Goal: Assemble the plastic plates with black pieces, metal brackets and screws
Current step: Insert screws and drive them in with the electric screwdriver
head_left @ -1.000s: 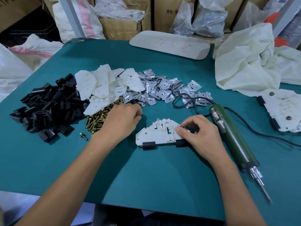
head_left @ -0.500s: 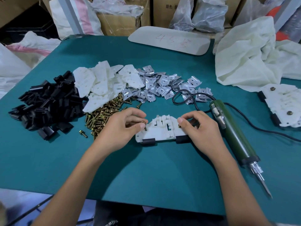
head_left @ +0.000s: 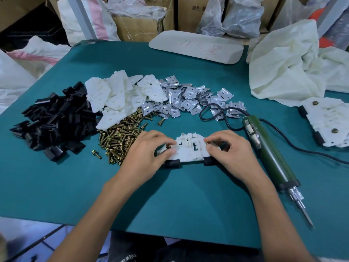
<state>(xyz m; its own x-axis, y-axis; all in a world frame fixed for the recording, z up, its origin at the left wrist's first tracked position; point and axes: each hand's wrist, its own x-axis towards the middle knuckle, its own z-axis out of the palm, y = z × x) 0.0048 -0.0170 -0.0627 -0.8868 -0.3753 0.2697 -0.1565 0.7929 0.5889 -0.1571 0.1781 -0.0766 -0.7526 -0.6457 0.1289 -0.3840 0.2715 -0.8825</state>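
Observation:
A white plastic plate assembly (head_left: pixel 188 151) with two black pieces along its front edge lies on the green mat between my hands. My left hand (head_left: pixel 146 154) pinches a brass screw (head_left: pixel 168 146) at the plate's left side. My right hand (head_left: pixel 229 150) pinches another screw (head_left: pixel 208 143) at the plate's right side. Behind lie a heap of brass screws (head_left: pixel 120 135), black pieces (head_left: pixel 56 118), white plates (head_left: pixel 122 93) and metal brackets (head_left: pixel 188 100).
A green electric screwdriver (head_left: pixel 268 148) with a black cord lies right of my right hand, tip toward me. Finished assemblies (head_left: pixel 326 121) are stacked at the right edge. A white cloth (head_left: pixel 287 59) and a foam board (head_left: pixel 196 46) lie at the back.
My left hand came from the screw heap to the plate's left side with a screw. My right hand now holds a screw over the plate's right side.

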